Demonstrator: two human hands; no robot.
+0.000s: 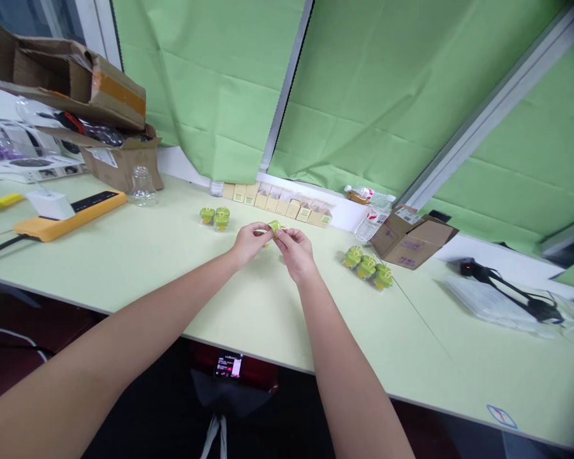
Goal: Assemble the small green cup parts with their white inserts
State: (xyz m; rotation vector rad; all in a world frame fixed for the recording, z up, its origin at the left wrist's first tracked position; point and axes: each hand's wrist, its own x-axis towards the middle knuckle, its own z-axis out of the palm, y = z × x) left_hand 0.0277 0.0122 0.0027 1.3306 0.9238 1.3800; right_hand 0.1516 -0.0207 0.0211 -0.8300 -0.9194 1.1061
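At the centre of the pale green table (138, 268), a small green piece (275, 225) is held between the fingertips of the left hand (250, 243) and the right hand (294, 253). Both hands are brought close together and are raised just above the tabletop. The exact form of the piece is partly hidden by the fingers. Three similar green items (215, 218) are grouped just left of the hands, and three more (366, 266) are placed to the right, just beside an open cardboard box (409, 239). A row of small cardboard cartons (277, 204) is stood along the far edge of the table. A clear glass bottle (142, 187) is placed farther left, near a yellow-cased device (71, 215).
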